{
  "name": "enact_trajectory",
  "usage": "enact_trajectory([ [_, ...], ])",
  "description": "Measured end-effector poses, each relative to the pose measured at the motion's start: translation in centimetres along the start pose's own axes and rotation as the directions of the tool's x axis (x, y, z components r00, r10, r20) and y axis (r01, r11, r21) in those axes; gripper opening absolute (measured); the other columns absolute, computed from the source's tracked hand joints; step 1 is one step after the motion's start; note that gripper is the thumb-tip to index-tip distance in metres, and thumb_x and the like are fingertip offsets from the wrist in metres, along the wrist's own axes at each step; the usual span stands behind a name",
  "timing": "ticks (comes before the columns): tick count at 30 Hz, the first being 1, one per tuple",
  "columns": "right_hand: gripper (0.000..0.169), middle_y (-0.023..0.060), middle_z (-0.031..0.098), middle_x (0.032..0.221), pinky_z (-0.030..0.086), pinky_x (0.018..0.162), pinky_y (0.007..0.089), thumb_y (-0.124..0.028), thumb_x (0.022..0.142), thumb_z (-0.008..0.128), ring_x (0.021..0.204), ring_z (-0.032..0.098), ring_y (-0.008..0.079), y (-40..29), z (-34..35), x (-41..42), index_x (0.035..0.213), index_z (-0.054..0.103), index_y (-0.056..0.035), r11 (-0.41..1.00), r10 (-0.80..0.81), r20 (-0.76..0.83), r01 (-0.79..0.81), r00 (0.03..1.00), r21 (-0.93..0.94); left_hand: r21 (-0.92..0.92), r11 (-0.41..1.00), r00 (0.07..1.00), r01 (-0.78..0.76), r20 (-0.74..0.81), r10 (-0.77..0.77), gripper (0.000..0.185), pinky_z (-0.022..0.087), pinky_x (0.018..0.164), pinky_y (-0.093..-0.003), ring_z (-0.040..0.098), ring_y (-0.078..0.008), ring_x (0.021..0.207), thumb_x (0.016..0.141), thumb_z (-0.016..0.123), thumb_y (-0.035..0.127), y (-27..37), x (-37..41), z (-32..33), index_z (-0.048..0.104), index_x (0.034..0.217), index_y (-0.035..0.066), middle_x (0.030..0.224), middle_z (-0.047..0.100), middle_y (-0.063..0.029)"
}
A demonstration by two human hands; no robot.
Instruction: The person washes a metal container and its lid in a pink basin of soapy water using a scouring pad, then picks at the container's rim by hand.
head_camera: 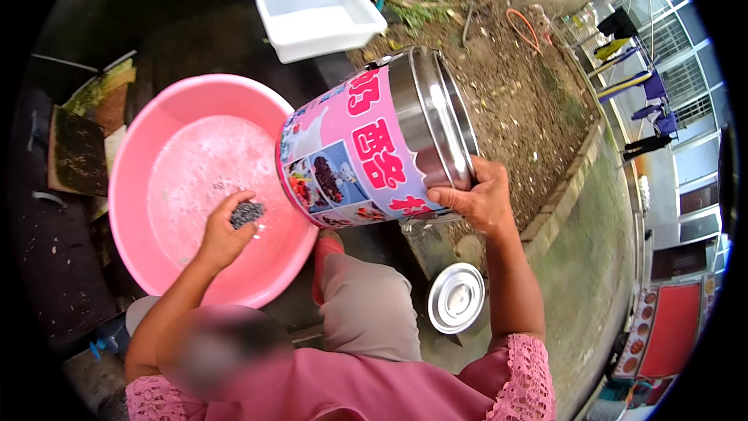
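Note:
My left hand (225, 231) is over the pink plastic basin (131, 187) and holds a grey steel-wool scrubber (246, 214). Water with foam bubbles (201, 169) covers the basin's bottom. With my right hand (479, 196) I grip the rim of a stainless steel bucket (418, 108), thumb on its outer side. The bucket lies tilted on its side, its mouth turned to the right and its base over the basin's right edge. A printed pink and blue wrap (327, 123) with writing and food pictures covers much of its wall. The bucket's inside is mostly hidden.
A white plastic tub (321, 20) stands beyond the basin. Bare soil in a bordered bed (497, 105) lies to the right, with an orange loop (524, 29) on it. A round metal lid (456, 298) is near my right knee. Clothes (654, 111) hang far right.

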State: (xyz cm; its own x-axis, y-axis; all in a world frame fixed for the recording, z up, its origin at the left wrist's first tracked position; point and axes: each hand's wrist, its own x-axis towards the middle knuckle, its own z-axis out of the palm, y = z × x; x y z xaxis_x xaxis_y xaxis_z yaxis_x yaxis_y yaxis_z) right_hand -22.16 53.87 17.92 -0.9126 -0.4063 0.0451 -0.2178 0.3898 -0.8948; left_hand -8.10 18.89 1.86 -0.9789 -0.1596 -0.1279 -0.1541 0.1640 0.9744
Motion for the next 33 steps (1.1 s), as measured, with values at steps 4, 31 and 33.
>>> enact_trajectory([
  [4,0.034,0.0027,0.071,0.077,0.051,0.064,0.0235,-0.015,0.071,0.088,0.069,0.060,0.0048,-2.6,4.7,0.4,0.095,0.071,0.0018,0.990,-0.124,0.027,0.121,0.992,0.074,-0.293,0.916,0.962,0.273,0.062,-0.267,0.066,0.050,0.058,-0.0257,0.059,-0.0106,0.065,0.078,0.062,-0.003,2.9,-1.1,-0.6,0.044,0.141,0.004,0.097,0.063,-0.0074],
  [31,0.031,0.0043,0.071,0.084,0.050,0.067,0.0351,-0.012,0.057,0.077,0.076,0.068,0.0222,-10.5,25.4,-0.3,0.087,0.067,-0.0090,0.331,-0.837,0.430,0.939,0.338,-0.093,-0.723,0.632,0.869,0.280,-0.089,-0.486,0.018,0.053,0.049,-0.0335,0.062,-0.0191,0.064,0.089,0.064,0.010,-7.6,-7.4,-10.5,0.061,0.105,0.003,0.081,0.064,-0.0092],
  [33,0.032,0.0043,0.071,0.085,0.050,0.067,0.0350,-0.012,0.058,0.077,0.076,0.069,0.0221,-10.5,25.8,-0.5,0.088,0.068,-0.0086,0.329,-0.833,0.440,0.940,0.335,-0.092,-0.753,0.605,0.862,0.257,-0.105,-0.496,0.023,0.049,0.045,-0.0326,0.058,-0.0191,0.058,0.083,0.067,0.005,-8.0,-7.5,-10.5,0.057,0.104,0.004,0.076,0.061,-0.0091],
])
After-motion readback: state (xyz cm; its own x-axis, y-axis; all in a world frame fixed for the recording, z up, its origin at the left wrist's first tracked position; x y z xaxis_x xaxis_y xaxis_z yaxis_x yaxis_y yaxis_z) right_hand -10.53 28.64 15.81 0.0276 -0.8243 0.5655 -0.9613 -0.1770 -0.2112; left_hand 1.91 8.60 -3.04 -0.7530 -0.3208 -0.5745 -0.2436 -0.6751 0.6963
